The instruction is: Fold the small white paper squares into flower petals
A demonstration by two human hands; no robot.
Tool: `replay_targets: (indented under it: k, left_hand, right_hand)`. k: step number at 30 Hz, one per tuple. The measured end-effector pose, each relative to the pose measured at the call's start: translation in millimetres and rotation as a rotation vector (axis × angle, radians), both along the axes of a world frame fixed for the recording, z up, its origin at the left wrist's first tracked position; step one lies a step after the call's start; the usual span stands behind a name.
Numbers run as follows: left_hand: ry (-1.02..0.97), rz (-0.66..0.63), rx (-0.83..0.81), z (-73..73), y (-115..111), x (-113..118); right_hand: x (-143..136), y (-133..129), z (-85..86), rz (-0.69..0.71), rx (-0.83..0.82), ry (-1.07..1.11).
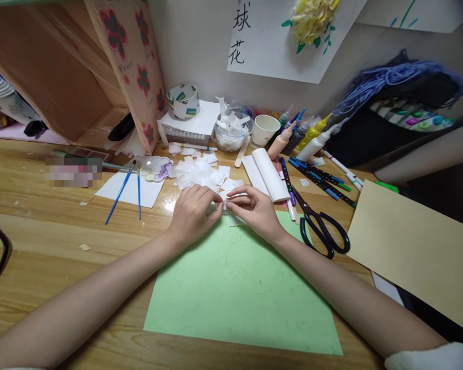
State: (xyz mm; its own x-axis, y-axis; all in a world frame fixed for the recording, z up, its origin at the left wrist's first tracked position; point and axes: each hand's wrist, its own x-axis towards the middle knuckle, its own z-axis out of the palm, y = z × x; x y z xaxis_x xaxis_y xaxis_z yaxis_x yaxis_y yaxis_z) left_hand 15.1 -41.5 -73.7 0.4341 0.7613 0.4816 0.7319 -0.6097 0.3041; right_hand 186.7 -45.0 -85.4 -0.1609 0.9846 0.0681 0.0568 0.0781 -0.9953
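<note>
My left hand (195, 210) and my right hand (254, 208) meet above the far edge of a green sheet (239, 288). Both pinch with thumb and fingertips on a small piece of white paper (224, 201), mostly hidden by the fingers. Just beyond them lies a loose pile of white paper pieces (198, 173). Another white scrap (236, 221) rests on the green sheet under my right hand. A rolled white paper (270, 174) lies beyond my right hand, and black-handled scissors (324, 231) are to the right of it.
Two paintbrushes (121, 192) lie on white paper (111, 182) at left, near a petal-shaped palette (156, 168). Behind stand a bowl of paper strips (233, 128), a paper cup (265, 131) and several paint bottles (281, 141). Markers (320, 177) and a tan board (416, 246) are at right.
</note>
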Motion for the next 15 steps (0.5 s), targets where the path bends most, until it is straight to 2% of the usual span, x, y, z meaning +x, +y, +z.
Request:
replay_targets:
  k: [5,11,15]
  left_hand:
    - [-0.018,0.005,0.005,-0.7,0.2,-0.7]
    - [-0.073,0.013,0.034,-2.4,1.6,-1.0]
    - [-0.082,0.025,0.049,-3.0,2.7,-0.6]
  right_hand:
    - [0.0,0.4,-0.7,0.004,0.008,0.003]
    - [1.8,1.8,0.5,-0.025,0.051,-0.119]
    - [2.9,1.8,1.9,-0.039,0.073,-0.126]
